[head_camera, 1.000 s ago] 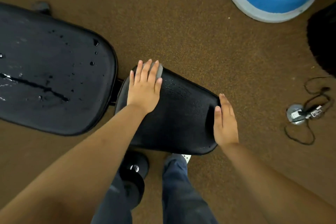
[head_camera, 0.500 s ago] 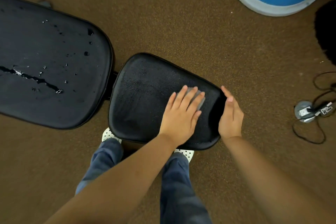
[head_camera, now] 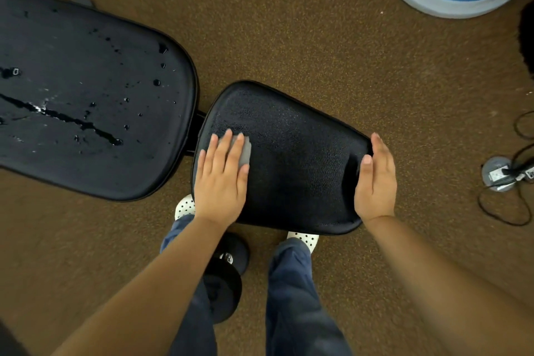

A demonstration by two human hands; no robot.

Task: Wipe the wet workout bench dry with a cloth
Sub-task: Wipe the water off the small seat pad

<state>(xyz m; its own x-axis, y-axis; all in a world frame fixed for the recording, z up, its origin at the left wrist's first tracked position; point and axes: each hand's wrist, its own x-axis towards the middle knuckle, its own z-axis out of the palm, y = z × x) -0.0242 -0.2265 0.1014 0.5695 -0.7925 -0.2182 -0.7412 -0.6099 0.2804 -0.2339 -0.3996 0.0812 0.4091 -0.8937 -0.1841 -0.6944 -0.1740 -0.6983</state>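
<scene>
Left hand (head_camera: 221, 182), fingers straight, is pressed on a grey cloth (head_camera: 245, 152) at the left end of the centre-frame black textured seat pad (head_camera: 297, 159), right hand (head_camera: 375, 179) laid open against its right edge; seat-wiping is judged underway, with the water-streaked larger black pad (head_camera: 86, 89) at left needed next.

Grey cloth (head_camera: 245, 151) was pressed on seat surface (head_camera: 294, 153) by left hand (head_camera: 221, 185); surface's end was touched by right hand (head_camera: 375, 182).
</scene>
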